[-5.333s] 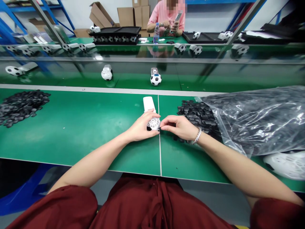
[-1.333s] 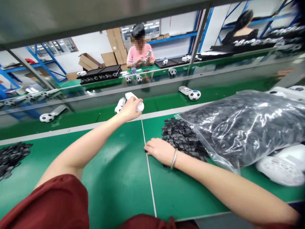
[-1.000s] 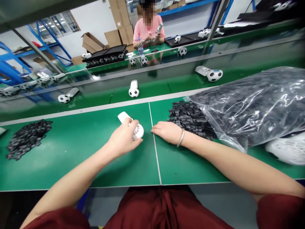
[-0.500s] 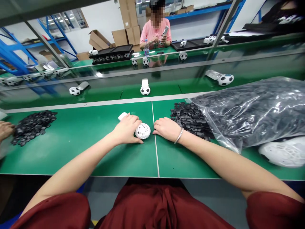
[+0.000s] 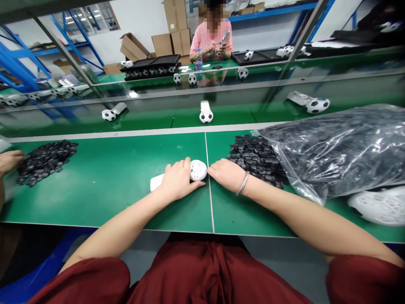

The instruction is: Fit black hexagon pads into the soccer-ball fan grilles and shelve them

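My left hand (image 5: 179, 178) is closed over a white plastic piece with a round, hole-patterned head (image 5: 198, 170) like a football shell. Its flat white handle (image 5: 156, 182) sticks out to the left from under the palm. At the right edge of the round head is my right hand (image 5: 226, 173), fingertips pressed together and touching or nearly touching it. Whatever those fingers pinch is hidden. Beyond my right wrist lies a pile of small black plastic pieces (image 5: 255, 156).
A clear bag of black pieces (image 5: 348, 147) and a white shell (image 5: 379, 204) lie at right. Behind the bench, a belt carries football-headed pieces (image 5: 206, 116). Another person's hand (image 5: 11, 161) is beside a black pile (image 5: 47, 162) at left. A person in pink (image 5: 211, 42) sits opposite.
My left hand has shifted right with the white piece and turned it, so the handle points left and lower. My right hand stays close to the head. Pieces on the belt have moved right.
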Motion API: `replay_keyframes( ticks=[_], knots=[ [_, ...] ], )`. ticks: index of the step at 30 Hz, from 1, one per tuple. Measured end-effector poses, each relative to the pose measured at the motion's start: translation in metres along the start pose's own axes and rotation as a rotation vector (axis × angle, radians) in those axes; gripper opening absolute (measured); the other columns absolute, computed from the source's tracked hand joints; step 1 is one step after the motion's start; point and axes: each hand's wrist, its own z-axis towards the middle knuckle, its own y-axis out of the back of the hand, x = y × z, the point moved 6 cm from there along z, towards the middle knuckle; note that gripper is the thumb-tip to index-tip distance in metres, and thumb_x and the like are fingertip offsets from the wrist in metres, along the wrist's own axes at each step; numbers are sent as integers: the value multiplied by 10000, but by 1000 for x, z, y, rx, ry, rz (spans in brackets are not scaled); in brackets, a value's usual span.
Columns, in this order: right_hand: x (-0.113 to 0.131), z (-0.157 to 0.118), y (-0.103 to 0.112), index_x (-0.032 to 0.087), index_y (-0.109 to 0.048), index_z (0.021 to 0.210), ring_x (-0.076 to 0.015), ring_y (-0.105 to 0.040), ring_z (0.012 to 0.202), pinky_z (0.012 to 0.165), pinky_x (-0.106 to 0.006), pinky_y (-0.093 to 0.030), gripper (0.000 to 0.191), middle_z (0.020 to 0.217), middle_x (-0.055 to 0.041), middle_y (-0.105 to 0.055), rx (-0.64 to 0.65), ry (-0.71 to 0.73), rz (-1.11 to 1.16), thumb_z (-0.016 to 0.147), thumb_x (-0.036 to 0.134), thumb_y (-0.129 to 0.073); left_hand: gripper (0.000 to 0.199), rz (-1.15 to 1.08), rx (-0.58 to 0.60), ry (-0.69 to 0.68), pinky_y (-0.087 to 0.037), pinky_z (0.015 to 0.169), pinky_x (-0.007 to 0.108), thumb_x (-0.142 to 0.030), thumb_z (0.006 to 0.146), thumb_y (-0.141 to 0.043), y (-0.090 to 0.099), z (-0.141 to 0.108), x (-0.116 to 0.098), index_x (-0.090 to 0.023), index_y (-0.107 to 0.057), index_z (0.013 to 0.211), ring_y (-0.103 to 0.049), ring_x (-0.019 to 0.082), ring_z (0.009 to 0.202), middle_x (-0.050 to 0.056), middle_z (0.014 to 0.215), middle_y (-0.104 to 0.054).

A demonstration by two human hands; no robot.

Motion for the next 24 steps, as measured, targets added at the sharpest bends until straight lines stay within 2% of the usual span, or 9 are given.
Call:
replay_keyframes(
  ticks=[3,6,9,12,15,19,21,24],
  knots=[
    [-7,2,-3,110,-612,866,-229,-590,799,666,-322,-376,193,823,-106,-644,-26,-6,31,871,130,-420,665,-48,71,32,-441,714,407,-677,697,-513,3,6,5,-134,-452,1077,-593,334,894,153,976,-628],
    [-22,1,-4,121,-628,899,-213,-589,810,700,-312,-404,192,836,-92,-648,-73,-43,139,865,135,-440,576,-94,12,114,-444,634,342,-628,710,-531,14,17,13,-160,-470,1041,-608,294,835,104,943,-632],
    [-37,-5,3,141,-641,942,-190,-581,823,749,-297,-436,206,854,-83,-641,-212,-60,298,863,141,-451,521,-246,-26,74,-449,644,296,-527,739,-555,17,26,10,-203,-449,1133,-597,231,862,48,1001,-608],
    [-47,-14,15,162,-647,969,-170,-565,805,741,-287,-461,229,868,-77,-613,-370,-26,436,873,166,-439,588,-281,-62,-5,-457,734,300,-497,732,-575,18,29,2,-199,-429,1217,-563,218,938,65,1101,-547],
    [-52,-19,22,182,-630,1035,-161,-550,770,709,-296,-474,257,862,-73,-580,-458,-42,524,882,196,-425,735,-121,-97,-75,-439,818,381,-490,659,-628,20,23,-6,-198,-391,1290,-512,283,1020,98,1151,-511],
    [-54,-17,20,203,-650,967,-156,-549,730,691,-317,-488,230,788,-50,-566,-456,-77,729,857,207,-449,750,-7,5,-85,-425,843,443,-299,696,-530,13,18,0,-149,-257,1378,-509,313,1050,131,1151,-560],
    [-58,-15,15,199,-633,933,-147,-570,691,642,-310,-506,182,773,-35,-574,-442,-140,968,838,245,-485,731,-31,62,-49,-423,865,436,-236,697,-482,8,20,12,-147,-248,1383,-515,304,1075,133,1197,-549],
    [-63,-13,5,177,-579,876,-147,-602,647,556,-288,-518,170,738,-21,-594,-388,-259,1306,787,321,-566,725,-128,61,-20,-420,908,388,-209,681,-481,4,25,28,-147,-274,1372,-485,285,1141,124,1299,-476]
  ],
)
